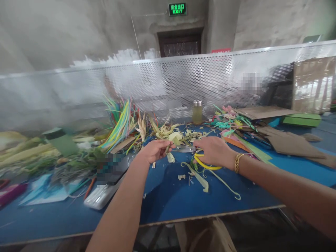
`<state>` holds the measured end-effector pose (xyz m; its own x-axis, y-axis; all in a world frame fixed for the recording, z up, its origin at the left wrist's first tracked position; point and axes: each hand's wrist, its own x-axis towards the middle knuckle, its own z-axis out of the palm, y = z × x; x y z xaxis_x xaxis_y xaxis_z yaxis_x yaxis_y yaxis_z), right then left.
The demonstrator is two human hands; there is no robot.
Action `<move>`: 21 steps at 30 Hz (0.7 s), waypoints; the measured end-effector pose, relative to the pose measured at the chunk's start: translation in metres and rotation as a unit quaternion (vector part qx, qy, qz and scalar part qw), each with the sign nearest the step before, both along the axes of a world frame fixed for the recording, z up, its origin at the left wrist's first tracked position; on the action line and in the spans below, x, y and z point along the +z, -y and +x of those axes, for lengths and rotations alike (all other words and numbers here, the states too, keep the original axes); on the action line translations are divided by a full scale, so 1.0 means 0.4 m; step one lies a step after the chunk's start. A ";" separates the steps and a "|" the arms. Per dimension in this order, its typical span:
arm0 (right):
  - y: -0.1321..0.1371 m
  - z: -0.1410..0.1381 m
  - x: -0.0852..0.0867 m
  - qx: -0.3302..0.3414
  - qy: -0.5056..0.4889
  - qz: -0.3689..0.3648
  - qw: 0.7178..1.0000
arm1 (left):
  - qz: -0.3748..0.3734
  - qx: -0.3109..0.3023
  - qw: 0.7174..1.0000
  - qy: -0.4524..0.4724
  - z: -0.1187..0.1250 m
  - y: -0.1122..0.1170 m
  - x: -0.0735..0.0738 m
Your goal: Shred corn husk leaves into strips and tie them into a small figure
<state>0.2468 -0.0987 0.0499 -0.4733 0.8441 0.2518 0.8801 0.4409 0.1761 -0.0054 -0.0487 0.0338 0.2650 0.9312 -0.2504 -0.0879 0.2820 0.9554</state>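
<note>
Between the thumb and fingers of my left hand [155, 150] is a pale green strip of husk [175, 140], pinched near its end. My right hand [214, 150], with a gold bracelet at the wrist, grips a pair of scissors [207, 166] by the yellow handles. Their metal blades point left, right beside the husk; whether they touch it I cannot tell. Behind both hands lies a heap of pale husk pieces [164, 131]. Loose curled strips [201, 180] and small scraps are scattered on the blue tabletop [168, 196] in front.
Colourful pipe cleaners [118, 122] stand at the back left, near dried greenery [65, 162] and a phone-like slab [105, 190]. A jar with a metal lid [197, 112] stands before the perforated metal screen [178, 80]. Cardboard pieces [294, 143] and coloured sheets lie at the right.
</note>
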 end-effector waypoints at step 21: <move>-0.004 0.107 -0.006 -0.117 0.025 -0.050 0.992 | -0.046 0.014 0.994 0.096 0.003 -0.020 -0.019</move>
